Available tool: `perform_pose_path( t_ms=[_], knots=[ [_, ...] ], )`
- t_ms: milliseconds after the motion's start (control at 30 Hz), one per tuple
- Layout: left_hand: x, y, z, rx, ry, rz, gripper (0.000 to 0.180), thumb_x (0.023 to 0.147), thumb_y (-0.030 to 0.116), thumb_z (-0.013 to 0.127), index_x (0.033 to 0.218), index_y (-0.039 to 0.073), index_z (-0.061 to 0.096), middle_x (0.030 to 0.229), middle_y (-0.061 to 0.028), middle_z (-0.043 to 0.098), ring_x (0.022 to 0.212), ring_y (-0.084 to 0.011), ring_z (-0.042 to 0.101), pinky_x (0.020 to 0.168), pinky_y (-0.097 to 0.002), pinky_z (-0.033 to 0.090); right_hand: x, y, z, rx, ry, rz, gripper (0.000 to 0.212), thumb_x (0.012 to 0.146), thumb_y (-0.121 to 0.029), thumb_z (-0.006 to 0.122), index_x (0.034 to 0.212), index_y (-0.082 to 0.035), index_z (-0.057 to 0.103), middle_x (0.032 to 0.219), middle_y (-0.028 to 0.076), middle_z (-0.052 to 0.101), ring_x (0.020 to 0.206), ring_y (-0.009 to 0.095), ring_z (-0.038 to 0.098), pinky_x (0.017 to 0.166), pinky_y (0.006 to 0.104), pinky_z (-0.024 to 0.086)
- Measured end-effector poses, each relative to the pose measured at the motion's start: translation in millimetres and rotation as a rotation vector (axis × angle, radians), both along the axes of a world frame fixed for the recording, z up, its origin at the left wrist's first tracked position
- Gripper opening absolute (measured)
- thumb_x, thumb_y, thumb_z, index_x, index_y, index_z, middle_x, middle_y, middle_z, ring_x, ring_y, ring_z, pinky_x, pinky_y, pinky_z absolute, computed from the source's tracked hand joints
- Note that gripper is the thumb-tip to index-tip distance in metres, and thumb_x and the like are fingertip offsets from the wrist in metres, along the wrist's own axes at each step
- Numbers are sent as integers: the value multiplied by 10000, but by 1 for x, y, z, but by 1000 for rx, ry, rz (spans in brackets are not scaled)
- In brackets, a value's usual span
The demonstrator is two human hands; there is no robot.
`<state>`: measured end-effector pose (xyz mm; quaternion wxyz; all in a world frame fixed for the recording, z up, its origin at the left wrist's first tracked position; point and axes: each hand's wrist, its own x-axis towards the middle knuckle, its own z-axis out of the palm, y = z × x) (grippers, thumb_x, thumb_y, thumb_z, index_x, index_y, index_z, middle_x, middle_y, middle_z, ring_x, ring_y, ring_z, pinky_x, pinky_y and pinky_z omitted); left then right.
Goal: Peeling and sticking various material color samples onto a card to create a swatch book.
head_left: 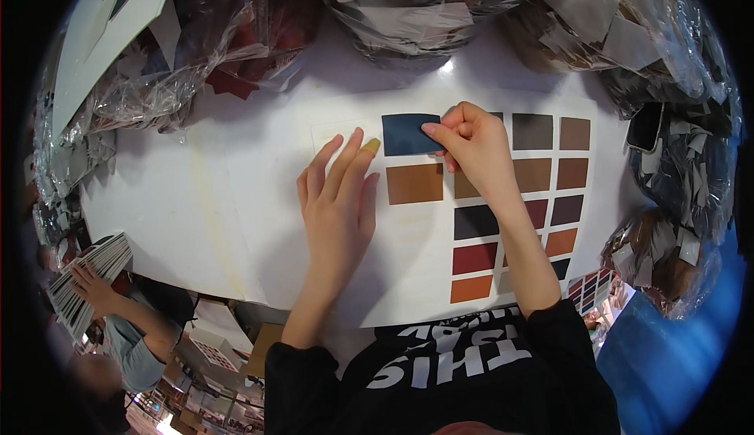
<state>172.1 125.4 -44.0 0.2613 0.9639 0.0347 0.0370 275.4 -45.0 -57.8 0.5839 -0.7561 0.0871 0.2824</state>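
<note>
A dark blue colour swatch (407,135) lies at or just above the upper part of a white card (412,278). My right hand (481,144) pinches the swatch's right edge between thumb and fingers. Left of it, my left hand (334,203) hovers with fingers spread and nothing in them; one fingertip wears a yellow cover (371,146). Directly below the blue swatch is a brown swatch (415,184) on the card. More swatches in grey, brown, red, black and orange form rows on the right side, partly hidden by my right forearm.
Clear plastic bags (408,30) packed with swatch pieces line the table's back and right side. A phone (646,127) rests among the right bags. At lower left, another person's hand (94,290) touches a stack of cards (114,258). A smaller swatch sheet (589,290) sits at right.
</note>
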Motion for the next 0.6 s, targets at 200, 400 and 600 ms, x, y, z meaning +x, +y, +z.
perform_pose_path(
  t_ms=[200, 400, 600],
  knots=[
    [7, 12, -6, 32, 12, -137, 369, 815, 72, 645, 1179, 81, 588, 1351, -29, 523, 1237, -227, 468, 971, -389, 368, -3, 1, -6, -7, 9, 8, 206, 858, -94, 697, 763, -3, 539, 543, 12, 563, 426, 33, 468, 420, 188, 372],
    [21, 19, -18, 69, -9, -318, 388, 798, 90, 664, 1181, 85, 597, 1360, 2, 513, 1232, -201, 469, 954, -384, 378, -2, 4, -1, -51, 24, 2, 206, 847, -117, 701, 764, 22, 573, 558, 49, 597, 444, 63, 512, 432, 230, 402],
    [26, 20, -13, 192, -6, -389, 385, 791, 82, 661, 1173, 82, 614, 1346, 5, 539, 1231, -202, 479, 965, -408, 372, -5, 4, -6, -172, -92, 76, 231, 841, -159, 701, 783, -6, 539, 565, 94, 589, 462, 179, 553, 473, 303, 431]
  ],
)
